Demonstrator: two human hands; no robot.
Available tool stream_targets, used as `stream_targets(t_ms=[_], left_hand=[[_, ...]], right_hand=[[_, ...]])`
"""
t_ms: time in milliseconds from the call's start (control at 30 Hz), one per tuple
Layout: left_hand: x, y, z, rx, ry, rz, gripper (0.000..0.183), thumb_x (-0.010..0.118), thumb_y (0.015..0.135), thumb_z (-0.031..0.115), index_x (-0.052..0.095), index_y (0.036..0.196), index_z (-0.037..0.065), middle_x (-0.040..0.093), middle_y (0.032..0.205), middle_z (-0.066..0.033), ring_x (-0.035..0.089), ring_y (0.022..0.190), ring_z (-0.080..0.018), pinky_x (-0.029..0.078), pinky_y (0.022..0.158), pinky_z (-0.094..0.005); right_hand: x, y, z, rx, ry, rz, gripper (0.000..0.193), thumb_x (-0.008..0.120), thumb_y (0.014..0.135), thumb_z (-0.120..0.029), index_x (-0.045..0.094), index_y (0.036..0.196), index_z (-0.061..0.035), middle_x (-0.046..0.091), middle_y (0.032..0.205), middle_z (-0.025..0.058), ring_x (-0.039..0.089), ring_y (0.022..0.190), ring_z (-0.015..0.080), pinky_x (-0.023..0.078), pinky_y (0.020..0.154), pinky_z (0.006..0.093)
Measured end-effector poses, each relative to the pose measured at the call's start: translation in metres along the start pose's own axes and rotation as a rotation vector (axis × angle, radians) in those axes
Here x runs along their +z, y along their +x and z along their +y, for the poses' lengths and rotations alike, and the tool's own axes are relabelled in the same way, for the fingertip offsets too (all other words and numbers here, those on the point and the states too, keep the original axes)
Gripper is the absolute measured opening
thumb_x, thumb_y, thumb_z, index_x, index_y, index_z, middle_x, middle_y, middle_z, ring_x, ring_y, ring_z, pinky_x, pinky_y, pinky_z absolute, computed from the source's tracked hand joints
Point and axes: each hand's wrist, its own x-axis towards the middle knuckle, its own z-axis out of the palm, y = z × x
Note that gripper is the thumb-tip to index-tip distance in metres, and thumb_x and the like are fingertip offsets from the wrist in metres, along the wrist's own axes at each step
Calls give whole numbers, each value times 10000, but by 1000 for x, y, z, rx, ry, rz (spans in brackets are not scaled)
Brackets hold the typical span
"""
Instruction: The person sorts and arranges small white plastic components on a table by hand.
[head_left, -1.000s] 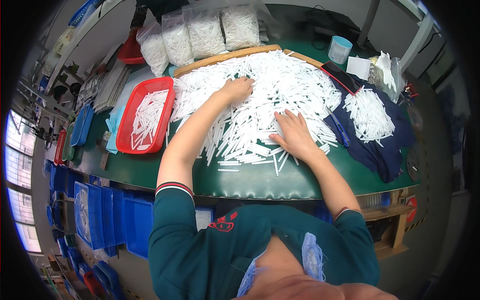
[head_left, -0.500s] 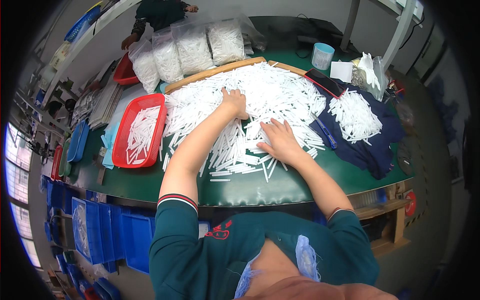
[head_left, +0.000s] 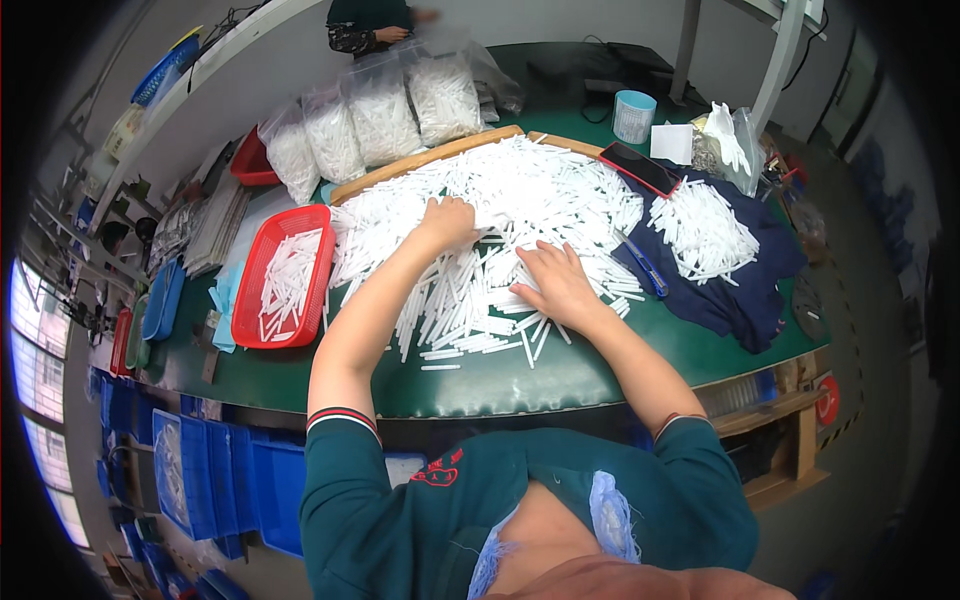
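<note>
A wide heap of thin white plastic sticks covers the middle of the green table. My left hand is on the heap's left half, its fingers curled down; what lies under them, if anything, is hidden. Lower and to the right, my right hand rests on the near side of the heap with fingers spread, holding nothing. Between and below the hands, many sticks lie roughly side by side, with several loose ones near the front. Left of the heap stands a red plastic basket containing more sticks.
Wooden strips border the heap's far side, with filled clear bags behind. At right, a dark blue cloth bears a smaller stick pile; a blue cutter knife and phone lie near it. Another person stands beyond.
My left hand has drawn slightly left and nearer, and its spread fingers have curled in. My right hand stays nearly in place. The person beyond has moved right.
</note>
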Motion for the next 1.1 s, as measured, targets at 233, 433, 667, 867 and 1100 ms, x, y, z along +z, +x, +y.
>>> stream_targets(t_ms=[233, 433, 667, 867, 1100], left_hand=[[-20, -13, 8, 98, -1054, -407, 275, 467, 890, 243, 574, 799, 7, 594, 748, -65, 601, 632, -143, 522, 593, -278], [5, -23, 63, 144, -1411, -685, 276, 503, 918, 287, 571, 867, 24, 568, 744, -24, 570, 644, -97, 499, 558, -237], [13, -22, 70, 84, -1945, -698, 190, 598, 885, 204, 601, 960, 29, 611, 800, -55, 585, 657, -110, 469, 499, -219], [25, -25, 72, -46, -1879, -547, 304, 591, 883, 154, 552, 1132, -16, 620, 999, -123, 646, 814, -168, 547, 598, -281], [5, -44, 84, -132, -1996, -509, 262, 578, 887, 141, 556, 1109, 4, 620, 988, -114, 648, 802, -178, 559, 545, -266]], right_hand=[[1, 9, 2, -13, 323, 401, 652, 609, 874, -334, 346, 1376, -12, 400, 1365, 213, 393, 1268, 334, 300, 1060, 438], [-5, 12, 3, 209, 889, 299, 519, 482, 968, -320, 381, 1352, 15, 518, 1241, 222, 518, 1159, 285, 397, 966, 331], [-6, 9, 10, 88, 725, 305, 675, 603, 876, -386, 367, 1356, 25, 472, 1302, 223, 492, 1189, 309, 383, 987, 363], [-12, 6, -4, -202, 248, 300, 928, 787, 662, -414, 354, 1360, 18, 416, 1347, 222, 427, 1232, 367, 355, 1023, 416], [-18, 5, -8, -231, 228, 347, 805, 787, 675, -326, 416, 1337, -57, 473, 1297, 186, 497, 1159, 340, 418, 971, 405]])
